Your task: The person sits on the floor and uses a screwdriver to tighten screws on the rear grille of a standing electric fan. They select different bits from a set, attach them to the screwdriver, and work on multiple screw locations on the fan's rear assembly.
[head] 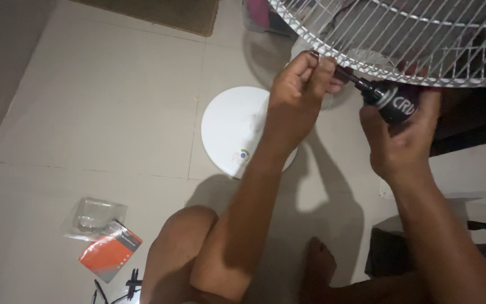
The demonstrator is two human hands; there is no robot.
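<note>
Where the view is nearest, a bare knee (189, 236) and a foot (319, 264) rest on the tiled floor (85, 112). Just left of the knee lie an opened clear plastic blister pack (94, 217) with an orange-and-black card (111, 250), and a few small black parts (127, 284) at the bottom edge (too small to tell what they are).

Farther out, the right hand (403, 138) is wrapped tight around a dark screwdriver handle (395, 101), its shaft pointing left and up toward the rim of a white wire fan guard (400, 50). The left hand (302, 84) is raised to the same spot on the rim, fingertips pinched together on something small at the tip of the shaft; what it pinches is hidden by the fingers. The two hands are near each other, not touching.

Beneath the left forearm sits the fan's round white base (226, 126) on the floor. Beyond it, at the top of the view, are a brown mat (175, 12) and a pinkish container (260, 16).
</note>
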